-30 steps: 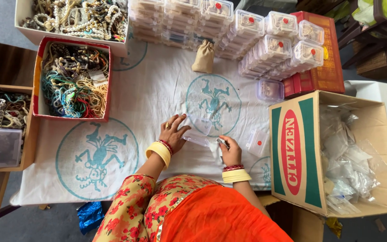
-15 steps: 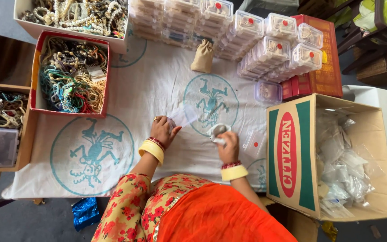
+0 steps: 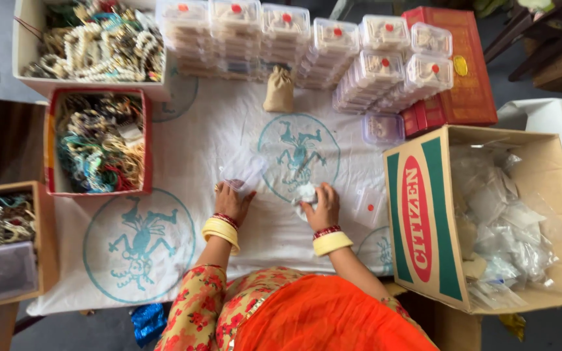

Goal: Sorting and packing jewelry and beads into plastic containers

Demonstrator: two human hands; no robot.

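My left hand [image 3: 231,200] holds a small clear plastic box [image 3: 244,171] by its near edge, lifted just above the white cloth [image 3: 183,156] with teal prints. My right hand [image 3: 322,204] is closed on a crumpled white bit of wrapping [image 3: 304,193], pressing it against the cloth. Both wrists wear yellow and red bangles. A clear lid with a red dot [image 3: 370,205] lies just right of my right hand.
Stacks of clear boxes with red dots [image 3: 333,49] line the far side, with a small tan pouch [image 3: 279,90] in front. Trays of beaded necklaces [image 3: 97,140] sit at the left. An open cardboard carton of plastic bags [image 3: 508,221] stands at the right, red boxes [image 3: 463,71] behind it.
My left hand picked the clear box up off the cloth and holds it raised. My right hand lifted the white wrapping, then brought it down onto the cloth. The view shifted slightly.
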